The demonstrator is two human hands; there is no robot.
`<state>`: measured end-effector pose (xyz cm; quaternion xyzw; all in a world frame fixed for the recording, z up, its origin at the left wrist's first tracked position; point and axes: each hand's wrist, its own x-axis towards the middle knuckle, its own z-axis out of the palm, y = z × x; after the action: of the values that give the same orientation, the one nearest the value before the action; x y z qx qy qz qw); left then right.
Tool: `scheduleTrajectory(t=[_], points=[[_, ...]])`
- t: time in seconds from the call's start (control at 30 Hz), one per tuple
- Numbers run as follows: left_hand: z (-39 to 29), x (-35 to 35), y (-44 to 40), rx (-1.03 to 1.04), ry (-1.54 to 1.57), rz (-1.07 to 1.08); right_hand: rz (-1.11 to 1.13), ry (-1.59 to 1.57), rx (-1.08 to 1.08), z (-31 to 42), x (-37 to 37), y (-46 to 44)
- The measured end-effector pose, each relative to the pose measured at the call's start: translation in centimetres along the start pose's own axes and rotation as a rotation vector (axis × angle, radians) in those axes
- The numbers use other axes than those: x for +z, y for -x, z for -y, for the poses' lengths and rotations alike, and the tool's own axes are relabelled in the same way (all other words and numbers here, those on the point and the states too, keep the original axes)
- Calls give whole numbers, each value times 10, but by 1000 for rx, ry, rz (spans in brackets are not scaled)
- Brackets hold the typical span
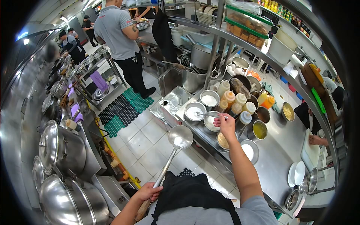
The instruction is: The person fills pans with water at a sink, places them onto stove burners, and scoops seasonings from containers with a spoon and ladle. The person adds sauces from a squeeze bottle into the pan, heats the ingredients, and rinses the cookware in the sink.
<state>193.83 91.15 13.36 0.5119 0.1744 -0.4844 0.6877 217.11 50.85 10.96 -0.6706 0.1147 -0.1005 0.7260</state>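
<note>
My left hand (148, 192) is closed round the long handle of a large metal ladle (180, 132), held out over the floor beside the counter. Some white stuff shows in the ladle's bowl. Between the fingers of my right hand (226, 125) is a small metal spoon (205, 114), reaching over the tubs at the counter's edge. Its tip is above a metal tub of white powder (194, 111). Close by are a second tub of white powder (209, 99) and a third (212, 121), partly behind the spoon and hand.
Several squeeze bottles (240, 99) crowd the counter behind the tubs. A tub of yellow liquid (259, 130) and white bowls (298, 173) stand farther right. Big lidded pots (62, 148) line my left. A co-worker (119, 33) stands ahead; another person's hand (317, 140) is far right.
</note>
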Motion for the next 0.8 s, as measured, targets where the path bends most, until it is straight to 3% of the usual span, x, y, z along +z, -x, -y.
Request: scheduleTrajectory(t=[0.27,0.33,0.37,0.4,0.47,0.6,0.8], points=[[-5,0,-4,-7,-5,33,41,-115,53,45,-2,36],[-9,2,-5,-16,-2,35,77,10,-80,54,-4,53],[-9,1,-6,-10,-15,37,11,277,-222,57,-6,62],[-8,1,-5,-26,-14,36,6,277,-206,62,-9,72],[-11,2,-6,1,-59,41,-148,543,-372,75,-22,85],[-11,2,-8,-24,-94,52,-150,314,-263,91,-70,114],[-12,7,-11,-92,-118,4,-169,632,-163,69,-124,132]])
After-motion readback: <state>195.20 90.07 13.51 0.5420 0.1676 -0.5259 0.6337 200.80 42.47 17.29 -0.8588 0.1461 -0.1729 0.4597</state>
